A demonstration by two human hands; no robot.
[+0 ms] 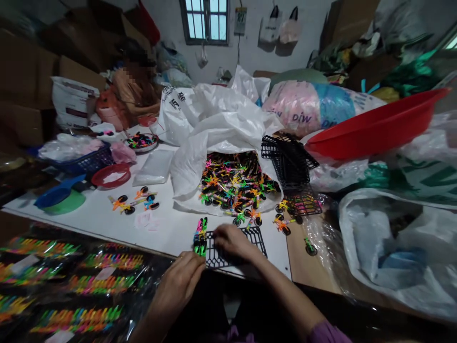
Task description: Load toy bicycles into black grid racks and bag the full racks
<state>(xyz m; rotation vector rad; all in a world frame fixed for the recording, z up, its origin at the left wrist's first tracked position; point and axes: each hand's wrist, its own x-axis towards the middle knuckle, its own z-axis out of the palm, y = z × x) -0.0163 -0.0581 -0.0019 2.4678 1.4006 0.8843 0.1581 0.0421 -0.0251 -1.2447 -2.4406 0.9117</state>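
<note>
A black plastic grid tray point(255, 237) lies at the table's front edge. Green and pink toy bicycles point(200, 233) stand in a short row along its left side. My left hand point(181, 275) has its fingers pressed together at the near end of that row, by the tray's near-left corner. Over the middle of the tray is my right hand point(232, 242), fingers curled inward; whatever they may pinch is hidden. Just beyond the tray, a heap of colourful toy bicycles point(233, 183) spills from the mouth of a white sack point(189, 166).
Loose toy bicycles point(283, 224) lie right of the tray, others point(132, 202) to the left. Black grid trays point(289, 159) are stacked beside the sack. A red basin point(378, 126) and an open plastic bag point(357, 228) stand right. Another person point(132, 90) sits at back left.
</note>
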